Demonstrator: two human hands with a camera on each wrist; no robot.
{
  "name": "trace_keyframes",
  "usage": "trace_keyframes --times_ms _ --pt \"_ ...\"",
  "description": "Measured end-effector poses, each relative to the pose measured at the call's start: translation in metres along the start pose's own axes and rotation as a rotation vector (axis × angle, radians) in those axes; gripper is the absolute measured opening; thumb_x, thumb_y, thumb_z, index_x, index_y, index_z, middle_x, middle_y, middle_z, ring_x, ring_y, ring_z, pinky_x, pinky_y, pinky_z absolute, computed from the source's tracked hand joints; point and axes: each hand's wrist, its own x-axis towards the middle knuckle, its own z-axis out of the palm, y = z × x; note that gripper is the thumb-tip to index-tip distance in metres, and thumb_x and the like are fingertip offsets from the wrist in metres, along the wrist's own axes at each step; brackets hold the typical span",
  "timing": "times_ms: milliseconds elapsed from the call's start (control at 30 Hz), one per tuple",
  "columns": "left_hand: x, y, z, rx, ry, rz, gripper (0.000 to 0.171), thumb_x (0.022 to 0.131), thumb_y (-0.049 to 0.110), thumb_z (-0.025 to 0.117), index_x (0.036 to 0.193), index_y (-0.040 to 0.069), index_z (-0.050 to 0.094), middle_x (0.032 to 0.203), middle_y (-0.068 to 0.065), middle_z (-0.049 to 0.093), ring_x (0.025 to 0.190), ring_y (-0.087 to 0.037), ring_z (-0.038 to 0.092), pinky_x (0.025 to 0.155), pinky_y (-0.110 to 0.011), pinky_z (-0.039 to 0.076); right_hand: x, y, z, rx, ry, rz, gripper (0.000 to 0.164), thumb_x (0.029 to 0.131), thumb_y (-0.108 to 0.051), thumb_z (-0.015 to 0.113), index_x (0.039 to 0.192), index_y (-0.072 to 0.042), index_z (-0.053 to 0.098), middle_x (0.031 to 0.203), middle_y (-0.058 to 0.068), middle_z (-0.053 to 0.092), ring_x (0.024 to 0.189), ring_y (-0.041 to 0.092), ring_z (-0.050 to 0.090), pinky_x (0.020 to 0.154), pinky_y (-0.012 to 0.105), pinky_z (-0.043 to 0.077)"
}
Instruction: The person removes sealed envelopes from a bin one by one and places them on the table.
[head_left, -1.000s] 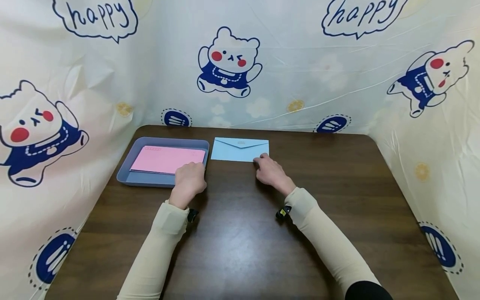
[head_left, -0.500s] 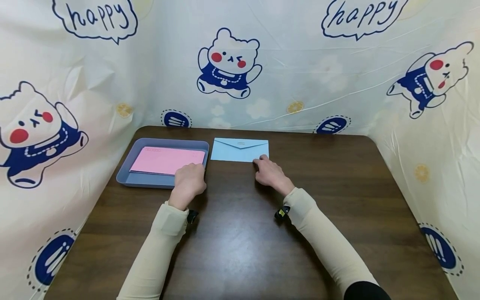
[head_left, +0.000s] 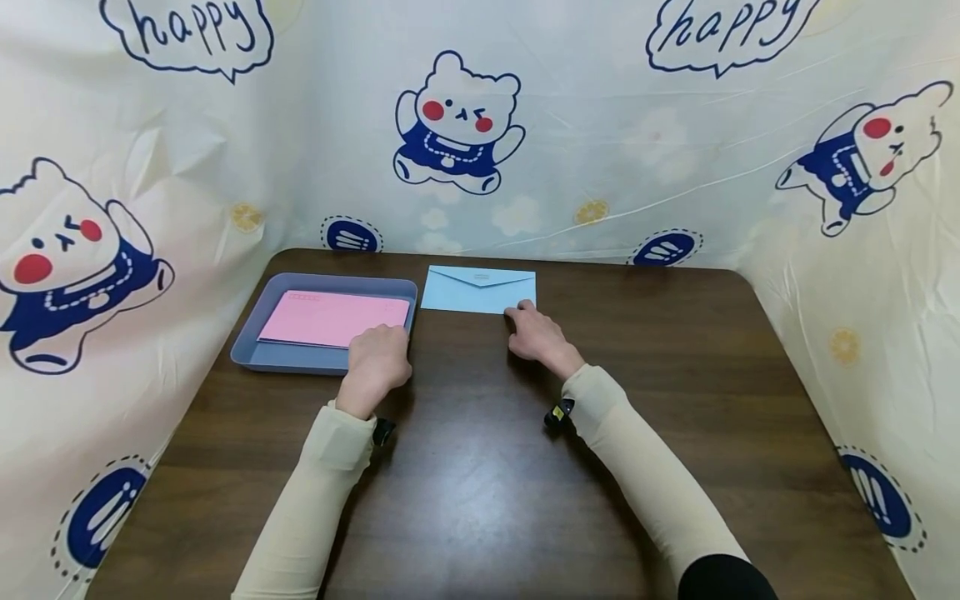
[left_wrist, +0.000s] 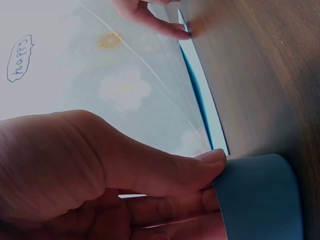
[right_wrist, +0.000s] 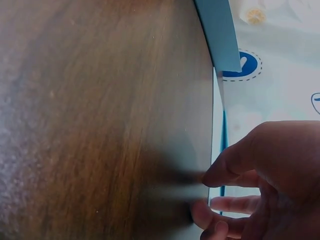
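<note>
In the head view, a blue-grey tray (head_left: 288, 358) lies at the back left of the table. A pink rectangular envelope (head_left: 330, 317), with small printed boxes along its top, lies in it. My left hand (head_left: 378, 358) grips the tray's near right corner. In the left wrist view its thumb lies outside the tray wall (left_wrist: 260, 195) and its fingers are inside. Right of the tray lies a light blue envelope (head_left: 468, 292), flap side up. My right hand (head_left: 536, 335) touches its near right corner; in the right wrist view, thumb and fingertips rest along its near edge, low over the wood.
The dark wooden table (head_left: 480, 467) bears tray and envelope near its back edge. A patterned curtain (head_left: 585, 125) with cartoon bears stands behind and along both sides. Each wrist carries a small black camera (head_left: 558, 412).
The light blue envelope has slid slightly away toward the back edge, and my right hand has moved with it. My left hand and the tray have stayed in place.
</note>
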Motion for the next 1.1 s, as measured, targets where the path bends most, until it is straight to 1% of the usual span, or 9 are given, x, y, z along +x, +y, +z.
trace_keyframes --times_ms 100,233,400,633,900,1100 --pt "0.000 -0.001 0.001 0.000 0.005 -0.002 0.012 0.087 0.008 0.075 0.095 -0.001 0.071 0.080 -0.013 0.062 0.072 -0.032 0.060 0.063 -0.048 0.053 0.004 0.000 0.001 -0.007 0.002 -0.002 0.056 0.102 -0.007 0.053 0.157 -0.004 0.047 0.156 0.021 0.041 0.122 0.036 0.056 0.092 0.052 0.053" --pt "0.001 -0.001 0.000 0.004 0.010 0.001 0.014 0.087 0.009 0.076 0.096 -0.001 0.072 0.081 -0.014 0.063 0.073 -0.032 0.060 0.064 -0.049 0.054 0.009 0.002 -0.001 -0.025 -0.008 0.000 0.057 0.102 -0.005 0.049 0.158 -0.005 0.045 0.157 0.020 0.039 0.118 0.036 0.057 0.089 0.050 0.053" --pt "0.000 -0.002 0.000 -0.005 0.005 0.005 0.014 0.088 0.008 0.076 0.096 -0.001 0.071 0.079 -0.013 0.062 0.072 -0.032 0.060 0.062 -0.046 0.053 0.013 0.004 -0.002 -0.039 -0.018 -0.002 0.057 0.102 -0.005 0.046 0.159 -0.006 0.044 0.158 0.019 0.038 0.113 0.036 0.058 0.084 0.049 0.052" --pt "0.001 -0.001 0.001 -0.008 0.009 0.006 0.014 0.087 0.009 0.077 0.095 -0.001 0.070 0.077 -0.012 0.061 0.071 -0.031 0.059 0.061 -0.045 0.052 0.016 0.004 -0.004 -0.034 -0.023 0.001 0.058 0.102 -0.005 0.048 0.160 -0.005 0.043 0.159 0.019 0.038 0.118 0.037 0.057 0.086 0.050 0.052" --pt "0.001 -0.002 0.001 -0.007 0.018 0.008 0.013 0.087 0.009 0.077 0.093 0.000 0.070 0.076 -0.013 0.060 0.070 -0.031 0.058 0.059 -0.044 0.051 0.017 0.001 -0.006 -0.031 -0.023 0.000 0.059 0.102 -0.006 0.048 0.160 -0.005 0.042 0.158 0.020 0.038 0.114 0.038 0.057 0.082 0.050 0.051" --pt "0.000 -0.001 0.001 -0.004 0.004 0.010 0.014 0.088 0.009 0.077 0.096 -0.001 0.071 0.077 -0.013 0.061 0.070 -0.031 0.059 0.060 -0.044 0.051 0.017 0.000 -0.004 -0.046 -0.028 0.014 0.058 0.103 -0.007 0.047 0.161 -0.006 0.042 0.160 0.019 0.036 0.116 0.040 0.058 0.083 0.051 0.052"
